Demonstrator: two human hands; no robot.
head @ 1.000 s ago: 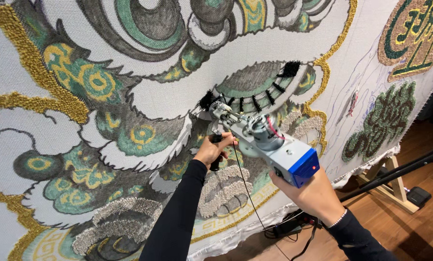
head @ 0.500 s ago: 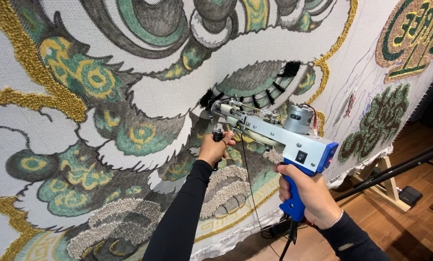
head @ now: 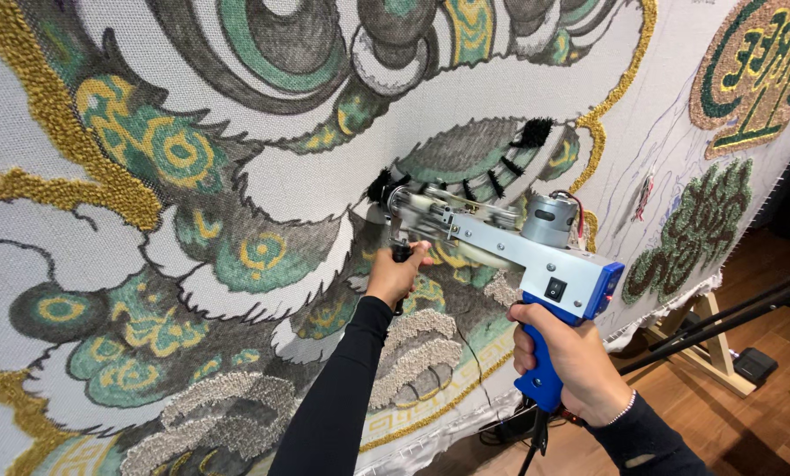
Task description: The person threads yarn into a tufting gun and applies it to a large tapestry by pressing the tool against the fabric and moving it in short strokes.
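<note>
Right hand [head: 575,361] wrapped tight around the blue rear grip of the tufting gun [head: 509,242], left hand [head: 395,275] closed on its black front handle beneath the nose. Silver metal body, grey motor on top, blue back end, tip pressed against the stretched cloth [head: 307,185] near the middle, beside black tufts.

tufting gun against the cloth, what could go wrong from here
The tufting gun has its nose pressed into the stretched backing cloth beside black tufts; tilting it might snag or tear the weave. The left hand holds the front handle close to the blurred moving parts. A cord hanging below the right hand could catch.
</note>
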